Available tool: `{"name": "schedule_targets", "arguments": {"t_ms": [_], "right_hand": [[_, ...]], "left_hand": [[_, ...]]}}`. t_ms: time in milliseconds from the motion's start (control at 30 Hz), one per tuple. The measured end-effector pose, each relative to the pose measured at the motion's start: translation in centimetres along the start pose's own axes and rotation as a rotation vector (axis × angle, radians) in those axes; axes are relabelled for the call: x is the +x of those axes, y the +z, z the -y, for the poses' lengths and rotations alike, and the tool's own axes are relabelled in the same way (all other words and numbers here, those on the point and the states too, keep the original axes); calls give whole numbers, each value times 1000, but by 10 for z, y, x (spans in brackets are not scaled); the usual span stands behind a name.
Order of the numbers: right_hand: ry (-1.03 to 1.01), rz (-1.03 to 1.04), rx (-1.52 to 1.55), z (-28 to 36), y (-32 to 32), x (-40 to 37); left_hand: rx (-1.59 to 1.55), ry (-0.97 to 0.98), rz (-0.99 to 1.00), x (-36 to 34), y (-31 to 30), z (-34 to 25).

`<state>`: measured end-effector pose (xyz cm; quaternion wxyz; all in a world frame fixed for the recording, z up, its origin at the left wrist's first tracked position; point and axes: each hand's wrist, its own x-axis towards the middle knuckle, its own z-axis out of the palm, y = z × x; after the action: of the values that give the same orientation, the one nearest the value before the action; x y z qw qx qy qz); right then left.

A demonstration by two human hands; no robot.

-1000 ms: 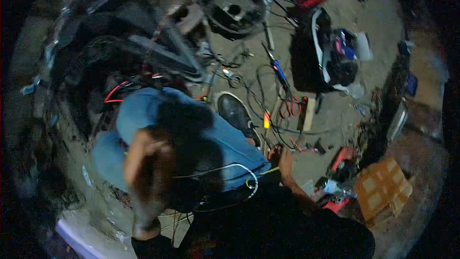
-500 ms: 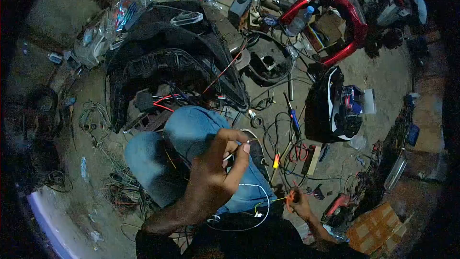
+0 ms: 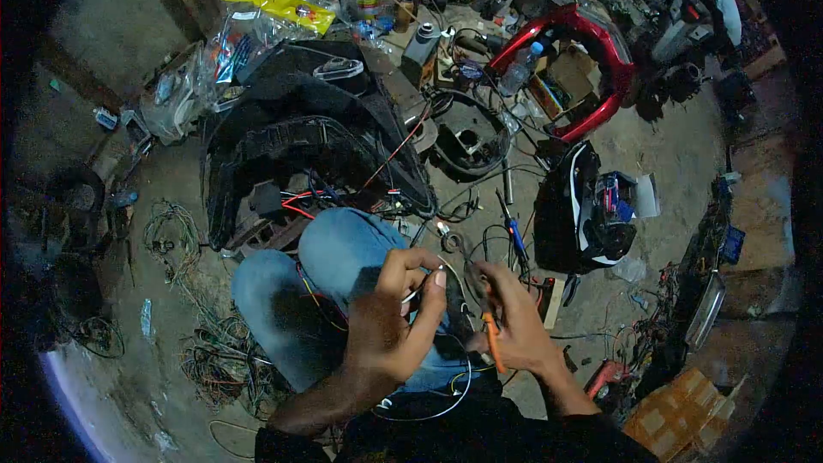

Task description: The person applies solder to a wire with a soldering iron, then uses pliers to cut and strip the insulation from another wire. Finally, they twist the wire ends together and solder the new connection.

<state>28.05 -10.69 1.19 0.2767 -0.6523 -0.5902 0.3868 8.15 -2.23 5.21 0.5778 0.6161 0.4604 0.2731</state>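
White wire (image 3: 412, 296) in left hand (image 3: 390, 319) — orange pliers (image 3: 492, 343) in right hand (image 3: 521, 326)

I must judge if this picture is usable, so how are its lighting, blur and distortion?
In the head view, the light is dim and grainy, with black corners; the edges look bent, as through a wide lens; shadow falls across the jeans; the red curved part has glare streaks; the orange-handled tool looks slightly blurred.
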Motion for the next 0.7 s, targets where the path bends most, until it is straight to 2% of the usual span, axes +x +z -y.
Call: {"name": "schedule_targets", "arguments": {"t_ms": [200,400,600,700], "right_hand": [[-188,-6,-11,11,7,14],[-178,-29,14,6,6,12],[-138,-38,-65,9,0,13],[-188,-96,-125,4,1,14]], "left_hand": [[21,109,1,-4,0,1],[-27,96,25,-4,5,5],[74,58,34,-3,3,-1],[59,35,34,-1,6,1]]}}
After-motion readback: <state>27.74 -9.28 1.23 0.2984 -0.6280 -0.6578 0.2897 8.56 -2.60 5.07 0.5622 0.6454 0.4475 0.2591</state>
